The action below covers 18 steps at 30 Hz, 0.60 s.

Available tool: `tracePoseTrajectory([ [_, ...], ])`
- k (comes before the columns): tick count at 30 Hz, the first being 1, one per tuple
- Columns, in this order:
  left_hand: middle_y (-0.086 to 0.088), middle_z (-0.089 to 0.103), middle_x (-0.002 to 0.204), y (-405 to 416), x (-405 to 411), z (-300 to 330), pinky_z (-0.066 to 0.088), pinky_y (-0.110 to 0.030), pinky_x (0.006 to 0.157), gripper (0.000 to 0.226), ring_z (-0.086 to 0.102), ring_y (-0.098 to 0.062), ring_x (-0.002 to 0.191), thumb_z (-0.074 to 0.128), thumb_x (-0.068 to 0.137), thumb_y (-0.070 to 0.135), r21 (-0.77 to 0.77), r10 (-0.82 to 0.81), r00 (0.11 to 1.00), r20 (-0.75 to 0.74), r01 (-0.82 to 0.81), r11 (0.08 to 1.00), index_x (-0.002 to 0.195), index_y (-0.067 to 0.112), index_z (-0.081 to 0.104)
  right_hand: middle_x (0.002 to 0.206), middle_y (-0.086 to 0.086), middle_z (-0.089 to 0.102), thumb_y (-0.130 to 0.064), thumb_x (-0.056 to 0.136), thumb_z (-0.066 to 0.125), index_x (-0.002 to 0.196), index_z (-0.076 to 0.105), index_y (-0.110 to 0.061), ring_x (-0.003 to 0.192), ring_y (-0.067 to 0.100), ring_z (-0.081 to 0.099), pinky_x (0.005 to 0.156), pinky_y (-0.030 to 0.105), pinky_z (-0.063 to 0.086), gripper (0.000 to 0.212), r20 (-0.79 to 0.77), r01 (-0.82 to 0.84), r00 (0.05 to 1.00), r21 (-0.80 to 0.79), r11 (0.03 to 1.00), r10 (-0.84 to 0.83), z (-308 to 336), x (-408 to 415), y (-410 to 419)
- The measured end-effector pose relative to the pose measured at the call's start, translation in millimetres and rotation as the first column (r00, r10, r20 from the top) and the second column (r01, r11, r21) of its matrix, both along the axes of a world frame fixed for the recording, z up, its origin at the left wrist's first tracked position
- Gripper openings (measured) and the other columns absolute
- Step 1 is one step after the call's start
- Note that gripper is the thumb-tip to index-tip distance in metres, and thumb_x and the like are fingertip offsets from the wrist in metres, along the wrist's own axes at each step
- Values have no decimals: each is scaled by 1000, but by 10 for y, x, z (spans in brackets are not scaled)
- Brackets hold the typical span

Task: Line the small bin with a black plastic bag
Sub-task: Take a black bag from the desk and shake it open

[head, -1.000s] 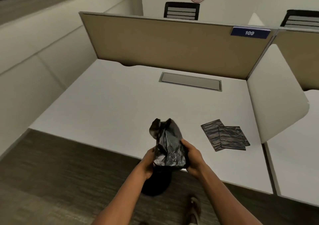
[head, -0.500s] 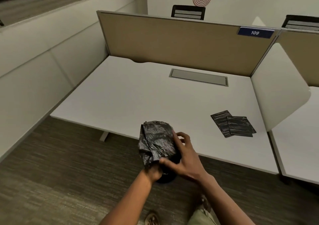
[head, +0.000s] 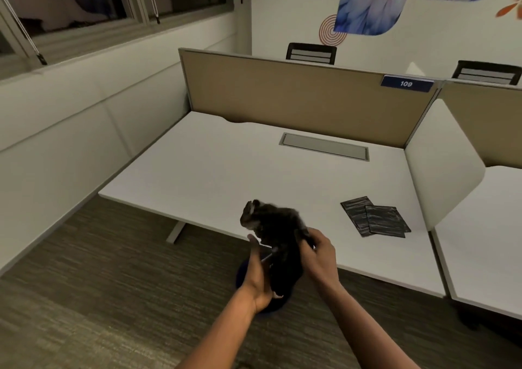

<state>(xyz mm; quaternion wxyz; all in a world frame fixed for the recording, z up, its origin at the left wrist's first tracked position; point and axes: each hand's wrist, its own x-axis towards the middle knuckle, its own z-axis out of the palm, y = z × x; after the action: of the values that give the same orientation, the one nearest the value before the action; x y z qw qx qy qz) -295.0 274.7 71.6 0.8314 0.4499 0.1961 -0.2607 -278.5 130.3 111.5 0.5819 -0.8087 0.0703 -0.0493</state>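
A crumpled black plastic bag (head: 275, 227) is held up between both hands, just above the front edge of the white desk (head: 226, 170). My left hand (head: 258, 278) grips the bag's lower left side. My right hand (head: 319, 252) pinches its right side. Under the bag and hands, on the floor, a small dark round bin (head: 243, 275) shows only as a dark blue rim; most of it is hidden. The bag is blurred by motion.
Two folded black bags (head: 375, 217) lie on the desk to the right. A tan partition (head: 296, 94) backs the desk, a white divider (head: 440, 165) closes its right side. Grey carpet (head: 113, 298) surrounds the bin. A desk leg (head: 175, 231) stands left.
The view has tilted up and pulled back. My right hand has shifted from over the bag's front to its right side, and the bag has been stretched taller between the hands.
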Motion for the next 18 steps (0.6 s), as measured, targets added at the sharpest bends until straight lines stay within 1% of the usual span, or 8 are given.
tracePoseTrajectory([
  [2,-10,71,132,-50,-113,-47,54,-48,99,102,66,-32,125,45,65,100,13,11,999,-32,-11,1000,129,25,72,79,2,80,-28,102,61,89,76,-16,76,22,75,55,18,53,23,-138,85,989,297,951,-45,66,-7,-71],
  [4,-8,73,129,-125,-242,-3,50,-52,101,87,62,-32,127,53,72,92,91,-11,998,-61,17,996,126,27,73,87,7,82,-28,104,58,98,76,-11,79,24,79,57,25,59,26,-216,138,976,542,829,-21,137,-48,-157],
  [6,-7,74,124,-212,-350,35,46,-49,102,66,62,-30,123,65,78,73,154,-33,998,-58,41,987,121,24,75,93,11,82,-27,106,55,106,74,-11,83,25,80,59,30,61,25,-262,183,965,644,743,-11,163,-90,-243],
  [8,-7,75,112,-249,-448,24,46,-42,89,51,65,-29,112,76,71,52,164,18,998,-63,-7,987,109,19,77,99,11,82,-28,107,54,111,72,-10,86,26,80,61,31,63,26,-283,214,959,677,704,-19,142,-105,-348],
  [10,-11,74,100,-195,-566,-10,47,-40,81,44,66,-30,99,78,59,34,71,118,991,-70,-113,991,97,13,76,102,9,82,-28,106,54,111,73,-12,88,22,80,61,29,63,25,-292,240,956,703,669,-37,110,-100,-467],
  [13,-20,69,109,-3,-749,-190,44,-54,104,38,63,-38,104,58,69,15,-189,277,952,-128,-298,936,103,6,72,112,7,80,-30,106,55,115,72,-14,94,19,79,71,31,64,25,-310,284,948,739,611,-66,107,-107,-617],
  [15,-22,69,114,166,-870,-347,31,-68,114,47,60,-43,116,51,71,18,-361,351,928,-124,-371,856,113,5,68,119,8,78,-31,106,54,126,69,-12,105,23,76,87,38,61,31,-319,301,945,771,562,-69,112,-164,-703],
  [18,-23,69,123,360,-960,-438,24,-78,111,55,53,-46,131,66,70,35,-503,373,926,-51,-346,792,119,9,67,121,9,78,-32,107,51,130,66,-13,110,27,74,96,45,57,33,-316,303,946,791,531,-70,136,-255,-798],
])
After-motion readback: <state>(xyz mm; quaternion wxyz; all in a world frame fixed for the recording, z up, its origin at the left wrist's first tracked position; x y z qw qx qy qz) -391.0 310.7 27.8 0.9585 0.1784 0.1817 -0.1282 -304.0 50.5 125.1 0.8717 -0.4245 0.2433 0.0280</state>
